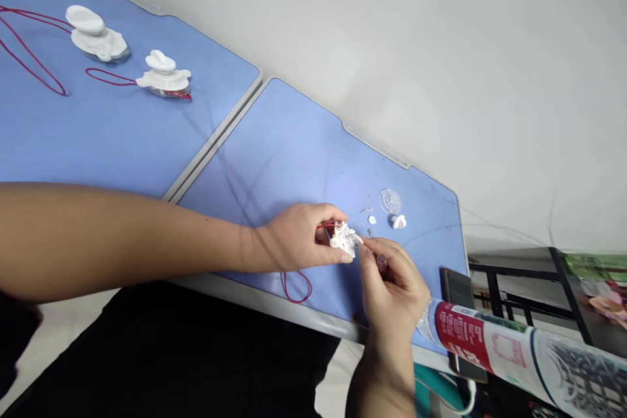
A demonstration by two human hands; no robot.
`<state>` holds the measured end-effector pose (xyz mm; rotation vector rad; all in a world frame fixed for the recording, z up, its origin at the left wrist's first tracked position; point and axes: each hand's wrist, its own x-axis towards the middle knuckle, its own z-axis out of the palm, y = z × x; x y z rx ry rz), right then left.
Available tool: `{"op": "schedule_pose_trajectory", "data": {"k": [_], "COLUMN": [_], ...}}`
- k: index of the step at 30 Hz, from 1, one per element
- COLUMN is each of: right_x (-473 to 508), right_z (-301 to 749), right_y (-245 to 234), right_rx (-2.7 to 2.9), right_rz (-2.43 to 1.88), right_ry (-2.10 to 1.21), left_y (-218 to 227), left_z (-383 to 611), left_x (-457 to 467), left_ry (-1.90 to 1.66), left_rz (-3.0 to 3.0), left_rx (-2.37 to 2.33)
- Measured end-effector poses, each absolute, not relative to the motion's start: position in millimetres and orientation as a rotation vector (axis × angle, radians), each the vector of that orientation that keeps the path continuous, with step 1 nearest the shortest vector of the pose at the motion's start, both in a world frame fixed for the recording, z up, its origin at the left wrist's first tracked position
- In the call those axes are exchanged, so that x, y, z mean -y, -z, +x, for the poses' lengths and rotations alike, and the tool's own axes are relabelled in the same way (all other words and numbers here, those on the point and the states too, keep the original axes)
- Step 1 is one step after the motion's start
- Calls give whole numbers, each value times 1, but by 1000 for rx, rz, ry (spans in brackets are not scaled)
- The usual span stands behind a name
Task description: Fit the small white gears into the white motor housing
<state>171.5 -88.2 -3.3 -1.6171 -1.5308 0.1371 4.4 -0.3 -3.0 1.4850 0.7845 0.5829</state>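
My left hand (300,238) is closed around a small white plastic part (344,238) with a red wire (296,286) that loops down onto the blue table (274,163). My right hand (394,281) is pinched on a thin tool with a reddish handle (381,264), its tip against the white part. Just beyond the hands lie a clear round disc (390,200), a white knob (398,222) and some tiny loose bits (371,219).
Two assembled white units (96,36) (164,74) with red wires rest on the neighbouring blue table at far left. A water bottle with a red label (465,333) lies by my right wrist, over a dark phone (458,290). A grey wall stands behind.
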Motion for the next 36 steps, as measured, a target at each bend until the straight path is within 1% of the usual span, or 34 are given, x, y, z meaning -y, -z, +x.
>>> {"op": "schedule_pose_trajectory", "data": {"k": [6, 19, 36], "right_x": [87, 88, 88], "right_z": [170, 173, 173], "right_y": [3, 5, 6], "right_rx": [1592, 1568, 1586], "right_rz": [-1585, -1598, -1590], "right_ry": [-50, -117, -79], "left_y": [2, 5, 2], "left_z": [5, 6, 6], "left_x": [0, 1, 2], "left_ry": [-589, -606, -606], "left_rz": [1505, 1480, 1452], "left_rx": [-792, -783, -793]}}
